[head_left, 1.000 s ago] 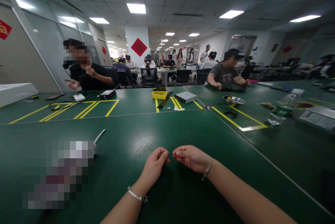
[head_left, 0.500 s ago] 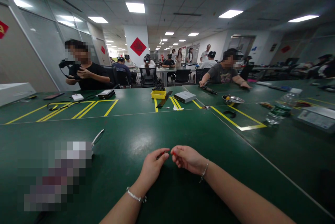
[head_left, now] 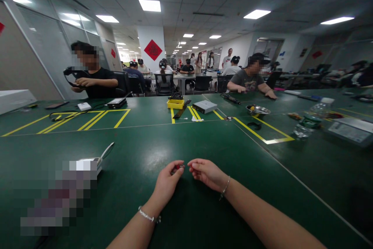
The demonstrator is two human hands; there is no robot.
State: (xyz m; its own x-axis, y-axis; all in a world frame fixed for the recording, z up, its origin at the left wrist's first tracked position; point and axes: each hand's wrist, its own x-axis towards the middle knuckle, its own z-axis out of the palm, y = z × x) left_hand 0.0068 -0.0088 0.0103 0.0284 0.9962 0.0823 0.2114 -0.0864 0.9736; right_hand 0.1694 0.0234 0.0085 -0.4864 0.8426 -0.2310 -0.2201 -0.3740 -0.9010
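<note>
Both my hands rest on the green table (head_left: 204,140) in front of me, fingertips almost touching. My left hand (head_left: 167,182) pinches a tiny red and dark object (head_left: 177,168) between thumb and fingers. My right hand (head_left: 207,173) is curled with its fingertips together just right of that object; whether it grips anything I cannot see. Each wrist wears a thin bracelet.
A white device with a cable (head_left: 96,159) lies to my left. Farther off are a yellow tray (head_left: 175,103), a grey box (head_left: 204,106), a metal bowl (head_left: 258,110) and a water bottle (head_left: 310,120). Two people (head_left: 93,74) sit across the table; more sit behind.
My hands have drawn closer together and slid slightly left. The small red piece now sits in my left fingers. The person at far left lifted a dark headset toward the face.
</note>
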